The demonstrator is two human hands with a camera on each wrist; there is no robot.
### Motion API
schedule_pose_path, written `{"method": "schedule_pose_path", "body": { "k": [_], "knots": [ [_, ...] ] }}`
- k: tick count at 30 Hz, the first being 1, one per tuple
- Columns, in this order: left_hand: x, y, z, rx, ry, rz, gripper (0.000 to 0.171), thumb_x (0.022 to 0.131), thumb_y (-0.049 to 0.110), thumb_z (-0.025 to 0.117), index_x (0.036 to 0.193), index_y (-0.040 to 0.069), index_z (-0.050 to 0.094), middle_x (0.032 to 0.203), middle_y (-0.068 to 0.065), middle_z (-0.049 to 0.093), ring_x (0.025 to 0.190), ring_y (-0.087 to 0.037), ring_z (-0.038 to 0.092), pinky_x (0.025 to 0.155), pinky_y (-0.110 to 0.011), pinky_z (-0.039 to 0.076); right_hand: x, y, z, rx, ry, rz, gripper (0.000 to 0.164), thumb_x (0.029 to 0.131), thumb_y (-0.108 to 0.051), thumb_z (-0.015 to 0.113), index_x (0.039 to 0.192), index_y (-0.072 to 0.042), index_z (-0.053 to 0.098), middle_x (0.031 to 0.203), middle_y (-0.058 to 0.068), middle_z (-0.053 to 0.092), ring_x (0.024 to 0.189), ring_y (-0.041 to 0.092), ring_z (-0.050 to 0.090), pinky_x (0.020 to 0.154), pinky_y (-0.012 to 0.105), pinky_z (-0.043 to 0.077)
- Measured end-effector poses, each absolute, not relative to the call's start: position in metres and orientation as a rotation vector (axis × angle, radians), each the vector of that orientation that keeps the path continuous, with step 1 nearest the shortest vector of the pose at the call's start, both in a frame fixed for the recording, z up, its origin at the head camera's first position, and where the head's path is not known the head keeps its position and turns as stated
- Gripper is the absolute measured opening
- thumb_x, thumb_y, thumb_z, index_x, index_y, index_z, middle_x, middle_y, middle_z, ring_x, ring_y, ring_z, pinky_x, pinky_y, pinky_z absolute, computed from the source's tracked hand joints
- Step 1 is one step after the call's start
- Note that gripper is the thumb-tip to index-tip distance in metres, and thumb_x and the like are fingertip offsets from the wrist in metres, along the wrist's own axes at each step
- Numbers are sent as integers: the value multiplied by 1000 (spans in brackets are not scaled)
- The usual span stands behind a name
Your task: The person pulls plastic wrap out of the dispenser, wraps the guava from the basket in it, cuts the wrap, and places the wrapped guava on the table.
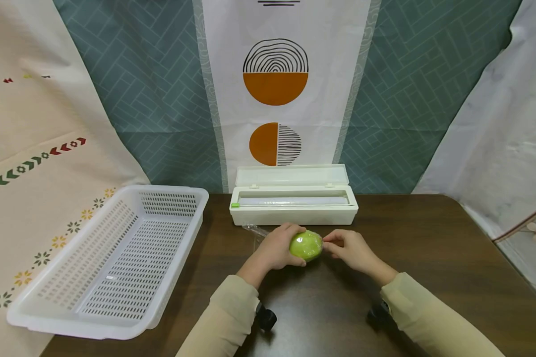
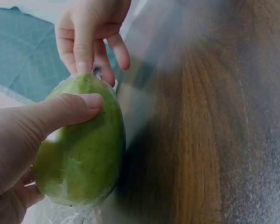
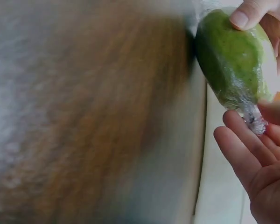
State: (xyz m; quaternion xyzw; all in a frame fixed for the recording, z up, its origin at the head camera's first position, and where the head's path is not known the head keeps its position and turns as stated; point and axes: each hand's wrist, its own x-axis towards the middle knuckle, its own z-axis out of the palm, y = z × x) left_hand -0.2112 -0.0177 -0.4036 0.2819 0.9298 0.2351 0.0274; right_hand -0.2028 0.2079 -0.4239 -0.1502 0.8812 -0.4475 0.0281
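A smooth green mango (image 1: 306, 246) is wrapped in clear plastic wrap, close over the table. My left hand (image 1: 276, 249) grips it from the left, with the thumb (image 2: 79, 108) laid across its skin and the other fingers behind it. At the mango's right end, the plastic wrap (image 3: 255, 122) is gathered into a twisted tail. My right hand (image 1: 350, 249) pinches this tail between thumb and forefinger, the other fingers loosely spread. Loose plastic wrap (image 2: 74, 213) also hangs off the end at the left hand.
Behind the hands stands a white wrap dispenser (image 1: 294, 215), its lid (image 1: 292, 175) raised and a roll (image 1: 293, 201) inside. A white perforated basket (image 1: 192, 238) sits on the left of the dark wooden table (image 1: 433, 248). Patterned cloths (image 1: 160, 99) hang at the back and sides.
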Motion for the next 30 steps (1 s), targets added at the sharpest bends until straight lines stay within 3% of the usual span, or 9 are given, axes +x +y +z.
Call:
{"method": "schedule_pose_path", "body": {
  "k": [5, 9, 16, 24, 30],
  "knots": [
    [-211, -18, -404, 866, 2864, 735, 74, 68, 34, 84, 132, 18, 51, 130, -3, 53, 114, -20, 54, 95, -37, 46, -201, 206, -426, -572, 2858, -1240, 6, 90, -11, 63, 89, -6, 66, 78, 3, 68, 61, 8, 59, 56, 20, 51],
    [-212, -18, -403, 862, 2864, 746, 75, 68, 34, 84, 133, 18, 51, 132, -3, 52, 114, -20, 54, 95, -38, 46, -200, 204, -426, -555, 2822, -1268, 7, 93, -9, 57, 89, -4, 60, 77, 4, 66, 65, 8, 61, 57, 21, 53],
    [-212, -19, -403, 860, 2857, 787, 75, 68, 34, 84, 133, 17, 51, 131, -2, 52, 112, -20, 55, 94, -37, 46, -202, 203, -429, -253, 2442, -1657, 16, 97, -6, 47, 99, 9, 52, 90, 20, 65, 82, 26, 70, 66, 34, 58],
    [-212, -19, -404, 857, 2853, 771, 75, 68, 35, 84, 133, 18, 51, 131, -2, 52, 111, -20, 55, 92, -37, 46, -200, 202, -428, -322, 2510, -1577, 25, 96, -3, 49, 118, 8, 54, 91, 18, 65, 77, 23, 69, 63, 32, 58],
    [-211, -17, -404, 877, 2857, 749, 74, 68, 33, 85, 132, 18, 51, 130, -2, 53, 111, -19, 55, 93, -37, 47, -200, 195, -429, -380, 2801, -1313, 13, 94, -6, 54, 101, 2, 62, 75, 9, 64, 60, 12, 61, 54, 22, 53]
  ]
}}
